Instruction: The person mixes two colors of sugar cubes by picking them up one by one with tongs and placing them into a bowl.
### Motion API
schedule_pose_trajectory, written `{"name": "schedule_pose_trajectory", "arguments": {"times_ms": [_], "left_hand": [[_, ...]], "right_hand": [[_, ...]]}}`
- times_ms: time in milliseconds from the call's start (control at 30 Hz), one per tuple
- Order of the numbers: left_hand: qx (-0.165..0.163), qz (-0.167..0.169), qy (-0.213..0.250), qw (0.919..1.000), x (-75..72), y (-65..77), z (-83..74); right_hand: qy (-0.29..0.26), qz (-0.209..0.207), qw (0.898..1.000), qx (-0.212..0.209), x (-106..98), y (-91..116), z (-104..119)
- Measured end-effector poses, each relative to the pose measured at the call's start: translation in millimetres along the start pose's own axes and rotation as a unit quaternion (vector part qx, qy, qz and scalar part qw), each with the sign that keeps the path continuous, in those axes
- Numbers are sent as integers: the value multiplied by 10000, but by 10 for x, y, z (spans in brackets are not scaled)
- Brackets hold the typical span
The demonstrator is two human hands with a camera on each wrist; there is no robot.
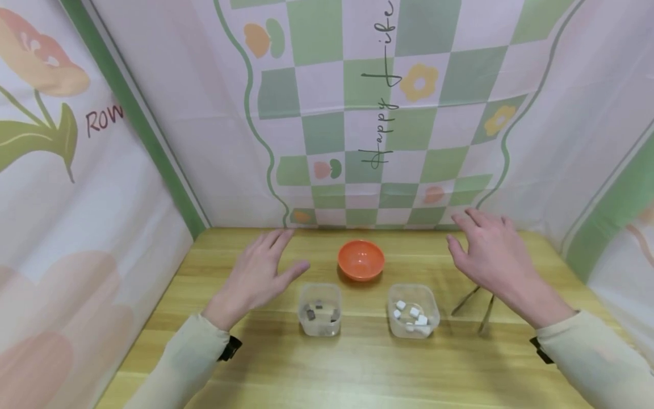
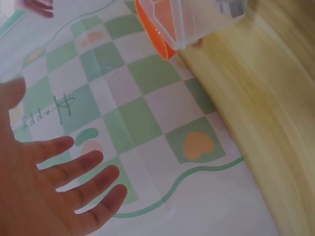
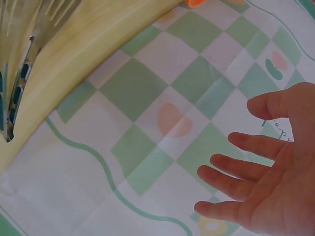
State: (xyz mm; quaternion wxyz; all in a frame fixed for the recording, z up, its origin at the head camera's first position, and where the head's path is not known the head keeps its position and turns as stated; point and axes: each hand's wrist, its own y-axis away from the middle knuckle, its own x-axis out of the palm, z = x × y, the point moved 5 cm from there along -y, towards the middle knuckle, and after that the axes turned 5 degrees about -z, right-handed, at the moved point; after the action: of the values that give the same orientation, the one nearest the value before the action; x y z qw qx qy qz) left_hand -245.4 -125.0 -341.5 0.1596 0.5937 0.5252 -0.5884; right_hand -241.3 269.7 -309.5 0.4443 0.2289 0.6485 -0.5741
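My left hand (image 1: 258, 272) is held above the table's left side, fingers spread and holding nothing. Close to its right stands a clear plastic tub (image 1: 319, 287) with several small dark blocks (image 1: 310, 313) inside. My right hand (image 1: 490, 253) hovers over the right side, also with fingers apart and nothing in it. Partly hidden beneath it in the head view lie metal tongs (image 1: 485, 318); the right wrist view shows the slotted ends of these tongs (image 3: 56, 17). Between the hands are an orange bowl (image 1: 361, 261) and a second clear tub (image 1: 433, 315) with several white cubes (image 1: 414, 312).
The wooden table (image 1: 357, 375) meets a hanging cloth (image 1: 368, 130) with green and white checks along its back edge. Another printed cloth (image 1: 102, 204) hangs along the left side, and more cloth (image 1: 613, 216) hangs at the right.
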Motion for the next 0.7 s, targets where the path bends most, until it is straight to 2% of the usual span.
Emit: {"name": "schedule_pose_trajectory", "arguments": {"times_ms": [200, 367, 500, 700], "left_hand": [[-108, 312, 66, 9994, 110, 84, 7], [-119, 424, 197, 9988, 208, 164, 3], [-194, 496, 341, 9980, 258, 215, 5], [-323, 841, 580, 9942, 339, 298, 15]], "right_hand": [[11, 7, 10000, -54, 17, 65, -62], [-85, -45, 9999, -135, 53, 130, -137], [-127, -183, 9992, -324, 72, 165, -182], [-91, -353, 9967, -725, 106, 223, -234]]}}
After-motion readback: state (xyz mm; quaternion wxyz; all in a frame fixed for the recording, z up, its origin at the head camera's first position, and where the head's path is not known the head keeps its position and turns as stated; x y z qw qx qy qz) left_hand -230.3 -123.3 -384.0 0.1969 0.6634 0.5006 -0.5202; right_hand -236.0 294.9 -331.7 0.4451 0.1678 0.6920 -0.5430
